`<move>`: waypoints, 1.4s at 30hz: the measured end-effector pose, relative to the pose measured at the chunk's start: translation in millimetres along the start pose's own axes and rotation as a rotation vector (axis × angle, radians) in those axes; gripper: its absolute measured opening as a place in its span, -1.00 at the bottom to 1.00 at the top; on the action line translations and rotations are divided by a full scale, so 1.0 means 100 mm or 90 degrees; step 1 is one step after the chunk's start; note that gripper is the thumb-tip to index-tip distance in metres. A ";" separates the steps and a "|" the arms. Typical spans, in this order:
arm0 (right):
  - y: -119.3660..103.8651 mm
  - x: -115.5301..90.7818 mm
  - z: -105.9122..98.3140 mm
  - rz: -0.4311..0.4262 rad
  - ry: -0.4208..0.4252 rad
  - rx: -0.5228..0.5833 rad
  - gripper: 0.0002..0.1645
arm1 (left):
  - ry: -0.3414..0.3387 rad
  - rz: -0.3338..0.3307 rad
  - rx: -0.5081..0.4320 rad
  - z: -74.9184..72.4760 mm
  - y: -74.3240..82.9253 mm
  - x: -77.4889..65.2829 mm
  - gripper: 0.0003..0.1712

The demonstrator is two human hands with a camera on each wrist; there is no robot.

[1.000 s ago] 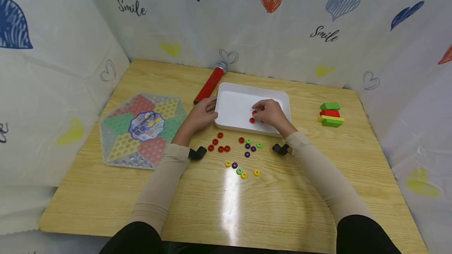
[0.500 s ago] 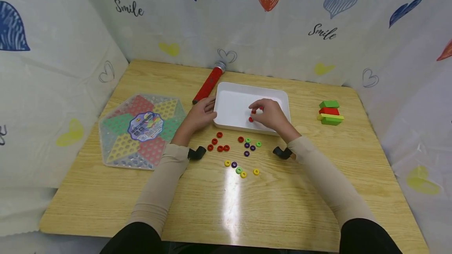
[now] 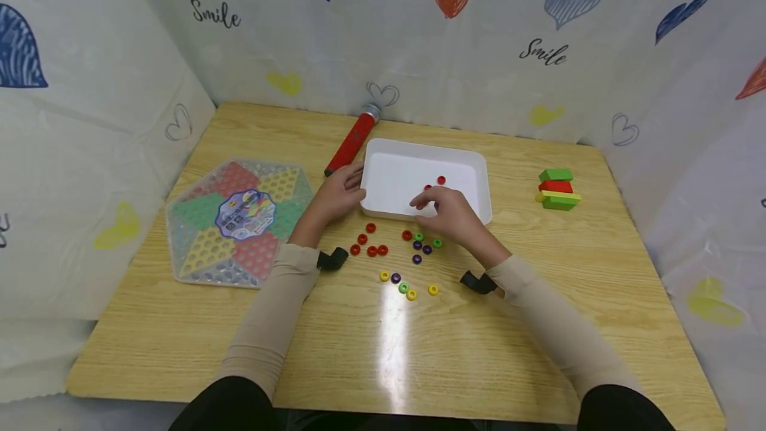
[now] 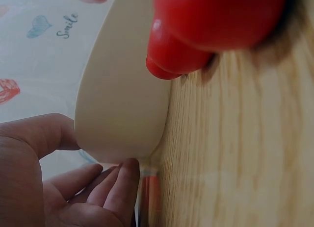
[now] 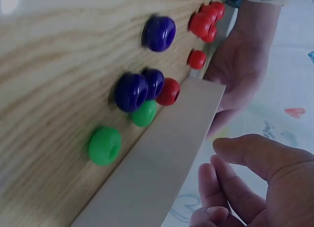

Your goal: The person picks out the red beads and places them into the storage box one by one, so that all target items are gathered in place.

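Note:
My left hand (image 3: 336, 198) holds the left end of a white rectangular tray (image 3: 389, 178). In the left wrist view its thumb is at the tray's rim, with the fingers against the outer wall. My right hand (image 3: 449, 217) hovers over the tray's near edge, thumb and index finger slightly apart. The right wrist view shows nothing between its fingertips. Inside the tray lies a red bead (image 3: 441, 180), with more red partly hidden by the right fingers. On the table just before the tray are red beads (image 3: 371, 227), purple beads (image 5: 131, 92) and green beads (image 5: 104, 145).
Yellow beads (image 3: 411, 294) lie nearer the person. At left rests a hexagonal board (image 3: 197, 208) with coloured triangles. A red microphone (image 3: 351, 142) lies behind the left hand. Stacked green, red and yellow blocks (image 3: 556, 187) stand at right. Patterned sheeting encloses the wooden table (image 3: 335, 351).
My right hand has moved back from inside the tray toward its near edge and the beads in front, uncovering a red bead. The left hand keeps its place at the tray.

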State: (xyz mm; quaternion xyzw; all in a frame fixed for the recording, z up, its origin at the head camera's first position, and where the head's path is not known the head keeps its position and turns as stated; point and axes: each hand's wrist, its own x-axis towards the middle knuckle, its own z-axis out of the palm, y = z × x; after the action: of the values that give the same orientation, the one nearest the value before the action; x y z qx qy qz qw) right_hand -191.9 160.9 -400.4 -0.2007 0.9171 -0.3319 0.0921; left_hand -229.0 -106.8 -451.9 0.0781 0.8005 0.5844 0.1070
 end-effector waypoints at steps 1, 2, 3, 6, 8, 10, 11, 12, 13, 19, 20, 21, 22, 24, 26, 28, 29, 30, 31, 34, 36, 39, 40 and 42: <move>-0.01 -0.02 0.01 0.001 -0.002 0.006 -0.71 | 0.001 -0.001 -0.002 0.00 0.00 0.00 -0.22; -0.01 -0.04 0.02 0.000 -0.002 0.011 -0.71 | 0.001 -0.001 -0.004 0.00 0.00 0.00 -0.22; -0.01 -0.06 0.04 0.000 -0.001 0.014 -0.72 | 0.000 0.000 -0.006 0.00 0.00 0.00 -0.22; -0.01 -0.12 0.08 -0.008 0.003 0.021 -0.75 | -0.003 -0.002 -0.005 0.01 -0.01 0.00 -0.21; -0.01 -0.15 0.11 -0.016 0.009 0.025 -0.75 | -0.003 -0.003 -0.004 0.01 -0.01 0.00 -0.21; -0.01 -0.19 0.16 -0.022 0.010 0.031 -0.73 | -0.001 -0.003 -0.008 0.00 -0.01 0.01 -0.21; -0.01 -0.20 0.18 -0.025 0.011 0.032 -0.73 | -0.001 -0.002 -0.009 0.00 -0.01 0.01 -0.21; -0.01 -0.21 0.20 -0.027 0.011 0.034 -0.72 | 0.000 -0.002 -0.011 0.00 0.00 0.01 -0.21; -0.01 -0.22 0.23 -0.027 0.013 0.031 -0.71 | -0.001 -0.002 -0.014 0.00 0.00 0.01 -0.21; -0.06 -0.28 0.31 -0.011 0.026 0.001 -0.70 | -0.004 -0.003 -0.014 0.00 0.00 0.00 -0.20; -0.07 -0.29 0.32 -0.008 0.026 -0.006 -0.70 | -0.003 -0.002 -0.015 0.00 0.00 0.00 -0.20; -0.07 -0.29 0.33 -0.007 0.026 -0.017 -0.70 | -0.003 -0.001 -0.016 0.00 0.00 0.00 -0.21; -0.08 -0.30 0.34 -0.007 0.025 -0.027 -0.70 | -0.003 0.000 -0.018 0.00 0.00 0.00 -0.21; -0.09 -0.30 0.35 -0.009 0.027 -0.047 -0.70 | -0.003 0.003 -0.018 0.00 0.00 0.00 -0.21; -0.11 -0.31 0.36 -0.010 0.032 -0.068 -0.69 | -0.003 0.005 -0.018 0.00 0.01 0.00 -0.21; -0.11 -0.31 0.37 -0.007 0.035 -0.077 -0.70 | -0.004 0.006 -0.018 0.00 0.00 0.00 -0.21; -0.11 -0.31 0.37 -0.003 0.035 -0.080 -0.70 | -0.005 0.005 -0.018 0.00 0.00 0.00 -0.21; -0.11 -0.31 0.38 -0.001 0.034 -0.081 -0.70 | -0.006 0.004 -0.017 0.00 0.00 0.00 -0.21; -0.12 -0.31 0.38 0.001 0.031 -0.084 -0.70 | -0.006 0.003 -0.018 0.00 0.00 0.00 -0.21; -0.13 -0.31 0.40 0.003 0.024 -0.090 -0.70 | -0.010 0.000 -0.019 0.01 0.00 0.00 -0.21; -0.13 -0.31 0.41 0.000 0.019 -0.097 -0.69 | -0.010 -0.002 -0.021 0.01 0.00 -0.01 -0.21; -0.12 -0.30 0.43 0.001 0.017 -0.104 -0.69 | -0.009 -0.005 -0.023 0.01 0.01 -0.01 -0.21; -0.12 -0.29 0.44 0.001 0.017 -0.104 -0.69 | -0.009 -0.006 -0.022 0.01 0.02 -0.01 -0.22; -0.11 -0.29 0.44 -0.001 0.015 -0.106 -0.71 | -0.010 -0.006 -0.022 0.00 0.01 -0.01 -0.22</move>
State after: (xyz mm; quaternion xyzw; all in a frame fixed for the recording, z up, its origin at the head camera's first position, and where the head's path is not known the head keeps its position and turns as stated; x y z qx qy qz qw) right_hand -149.0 140.2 -426.1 -0.2042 0.9424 -0.2571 0.0639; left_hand -228.0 -106.4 -450.7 0.0774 0.7897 0.5973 0.1172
